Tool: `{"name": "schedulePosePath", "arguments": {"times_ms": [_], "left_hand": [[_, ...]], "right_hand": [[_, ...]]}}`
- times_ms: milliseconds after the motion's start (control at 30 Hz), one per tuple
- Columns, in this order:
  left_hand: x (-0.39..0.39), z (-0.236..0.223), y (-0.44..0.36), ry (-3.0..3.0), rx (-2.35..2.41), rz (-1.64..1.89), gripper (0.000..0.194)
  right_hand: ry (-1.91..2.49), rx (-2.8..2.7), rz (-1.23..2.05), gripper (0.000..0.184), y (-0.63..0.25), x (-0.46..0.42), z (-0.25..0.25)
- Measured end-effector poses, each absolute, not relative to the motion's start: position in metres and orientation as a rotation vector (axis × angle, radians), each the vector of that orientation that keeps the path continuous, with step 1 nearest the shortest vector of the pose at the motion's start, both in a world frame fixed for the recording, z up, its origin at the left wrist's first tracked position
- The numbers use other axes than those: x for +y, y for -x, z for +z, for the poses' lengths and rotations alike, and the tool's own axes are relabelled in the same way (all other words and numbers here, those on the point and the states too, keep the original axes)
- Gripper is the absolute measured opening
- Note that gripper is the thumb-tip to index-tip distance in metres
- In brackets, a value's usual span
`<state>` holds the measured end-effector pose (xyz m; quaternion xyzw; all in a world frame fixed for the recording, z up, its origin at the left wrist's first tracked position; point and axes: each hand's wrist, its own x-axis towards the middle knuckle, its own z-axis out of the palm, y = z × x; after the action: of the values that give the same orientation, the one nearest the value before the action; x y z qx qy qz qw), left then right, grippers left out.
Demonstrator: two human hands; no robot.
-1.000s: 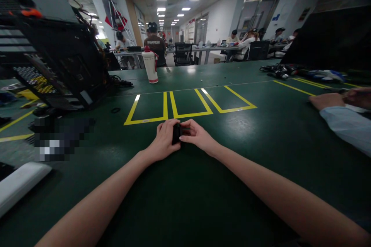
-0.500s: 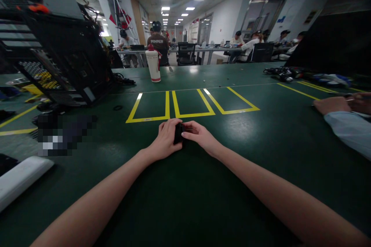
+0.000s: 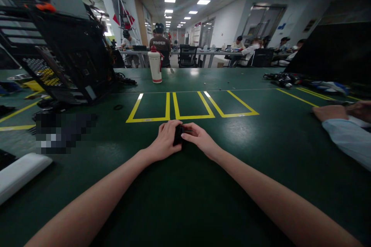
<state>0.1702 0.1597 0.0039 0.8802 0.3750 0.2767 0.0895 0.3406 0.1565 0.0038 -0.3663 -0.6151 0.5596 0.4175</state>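
Note:
A small black block-like object (image 3: 178, 136) is between my two hands on the green table (image 3: 185, 197), just in front of the yellow tape outlines. My left hand (image 3: 165, 141) is wrapped round its left side, with the thumb along the near edge and the fingers over the far edge. At its right side my right hand (image 3: 198, 137) pinches with thumb and forefinger; the fingertips meet the object's right face. Most of the object is hidden by my left hand, so its exact kind does not show.
Three yellow tape outlines (image 3: 191, 117) lie beyond my hands. A white bottle with a red lid (image 3: 155, 65) stands farther back. On the left are a black computer case (image 3: 78, 58) and a white bar-shaped thing (image 3: 24, 175). A co-worker's hand (image 3: 330, 112) rests at right, near cables (image 3: 284, 80).
The view has tilted up slightly. Both my hands stay in place around the black object, with hardly any finger movement. The co-worker's hands at right have shifted a little.

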Motion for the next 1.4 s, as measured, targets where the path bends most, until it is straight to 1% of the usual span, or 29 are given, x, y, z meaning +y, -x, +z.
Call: {"name": "schedulePosePath", "arguments": {"times_ms": [100, 233, 300, 400, 633, 800, 967, 1133, 1300, 1400], "left_hand": [[0.16, 0.004, -0.17, -2.609, 1.12, 0.825, 0.058], [0.159, 0.005, -0.169, -2.595, 1.115, 0.821, 0.06], [0.158, 0.006, -0.169, -2.593, 1.116, 0.823, 0.059], [0.158, 0.007, -0.17, -2.594, 1.129, 0.837, 0.06], [0.156, 0.013, -0.168, -2.592, 1.094, 0.762, 0.058], [0.156, 0.012, -0.169, -2.591, 1.11, 0.811, 0.057], [0.155, 0.012, -0.169, -2.59, 1.105, 0.794, 0.056], [0.154, 0.013, -0.169, -2.594, 1.123, 0.787, 0.058], [0.154, 0.014, -0.169, -2.588, 1.115, 0.77, 0.057], [0.156, 0.011, -0.17, -2.595, 1.128, 0.801, 0.058]], "right_hand": [[0.821, -1.518, 1.453, 0.033, -0.339, 0.153, 0.006], [0.856, -1.515, 1.393, 0.024, -0.337, 0.153, 0.004], [0.917, -1.517, 1.339, 0.022, -0.337, 0.155, 0.002], [0.971, -1.515, 1.322, 0.026, -0.338, 0.16, -0.001], [0.845, -1.5, 1.463, 0.031, -0.339, 0.157, 0.001], [0.9, -1.525, 1.346, 0.023, -0.337, 0.157, 0.0], [0.973, -1.526, 1.366, 0.031, -0.34, 0.159, 0.0], [0.829, -1.517, 1.461, 0.033, -0.34, 0.156, 0.003], [0.903, -1.534, 1.389, 0.022, -0.338, 0.154, 0.006], [0.961, -1.526, 1.341, 0.025, -0.338, 0.156, 0.005]]}}
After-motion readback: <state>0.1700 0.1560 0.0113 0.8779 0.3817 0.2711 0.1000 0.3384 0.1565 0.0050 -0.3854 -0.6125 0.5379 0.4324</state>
